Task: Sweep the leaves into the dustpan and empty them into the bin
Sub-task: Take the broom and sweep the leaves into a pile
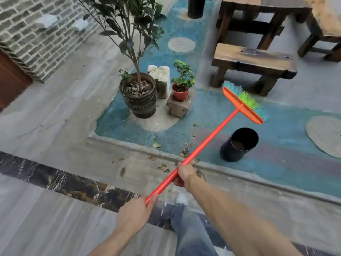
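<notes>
I hold an orange broom with both hands. My left hand grips the near end of the handle. My right hand grips it higher up. The broom head, with green and blue bristles, is raised in the air beyond a black cylindrical bin. The bin stands open on the blue ground at the right. Dry brown leaves lie scattered along the stone kerb and blue ground just beyond my right hand. No dustpan is in view.
A large dark pot with a small tree and a red pot with a green plant on a stone block stand ahead. A wooden bench and table are at the far right. A brick wall rises at the left. My leg and shoe are below.
</notes>
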{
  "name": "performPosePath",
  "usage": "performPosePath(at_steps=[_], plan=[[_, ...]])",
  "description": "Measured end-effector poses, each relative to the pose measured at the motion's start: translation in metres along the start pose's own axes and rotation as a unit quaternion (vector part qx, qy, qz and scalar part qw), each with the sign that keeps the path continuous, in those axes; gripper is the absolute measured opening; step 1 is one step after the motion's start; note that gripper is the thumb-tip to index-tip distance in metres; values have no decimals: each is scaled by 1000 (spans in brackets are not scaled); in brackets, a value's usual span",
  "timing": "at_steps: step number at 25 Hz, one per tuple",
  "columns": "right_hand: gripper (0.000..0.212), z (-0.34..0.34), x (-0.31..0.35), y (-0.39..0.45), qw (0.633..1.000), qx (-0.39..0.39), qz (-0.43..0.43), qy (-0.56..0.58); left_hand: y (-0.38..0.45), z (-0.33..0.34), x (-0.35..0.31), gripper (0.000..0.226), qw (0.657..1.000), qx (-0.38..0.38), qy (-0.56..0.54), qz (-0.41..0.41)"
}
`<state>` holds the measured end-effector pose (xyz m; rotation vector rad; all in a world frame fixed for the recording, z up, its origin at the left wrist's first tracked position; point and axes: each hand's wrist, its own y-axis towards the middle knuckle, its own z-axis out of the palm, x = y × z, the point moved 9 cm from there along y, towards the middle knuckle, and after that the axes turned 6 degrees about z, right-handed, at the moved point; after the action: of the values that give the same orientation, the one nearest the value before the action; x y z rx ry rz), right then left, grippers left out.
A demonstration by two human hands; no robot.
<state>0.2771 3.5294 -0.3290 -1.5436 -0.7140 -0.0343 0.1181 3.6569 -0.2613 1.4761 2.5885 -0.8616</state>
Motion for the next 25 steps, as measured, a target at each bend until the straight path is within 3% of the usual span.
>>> performPosePath(at_steps=[4, 8, 12, 16, 20, 23, 25], plan=[[20, -14, 34, 68, 1000, -15, 12, -22, 64, 26, -25, 63, 994, 52, -71, -72], [30, -31, 56, 161, 997, -55, 31, -36, 138, 78, -41, 57, 975, 102, -138, -141], [18, -45, 71, 268, 994, -61, 63, 58, 239, 123, -77, 54, 976, 138, -123, -112], [6, -83, 101, 369, 991, -109, 46, 61, 348, 171, -119, 62, 978, 153, -115, -82], [11, -108, 130, 431, 990, -113, 30, 83, 434, 194, -149, 60, 979, 152, -111, -75], [11, -104, 127, 449, 993, -116, 17, 19, 451, 228, -133, 51, 948, 205, -210, -123], [12, -82, 103, 439, 995, -88, 46, -20, 420, 247, -99, 46, 919, 231, -265, -176]])
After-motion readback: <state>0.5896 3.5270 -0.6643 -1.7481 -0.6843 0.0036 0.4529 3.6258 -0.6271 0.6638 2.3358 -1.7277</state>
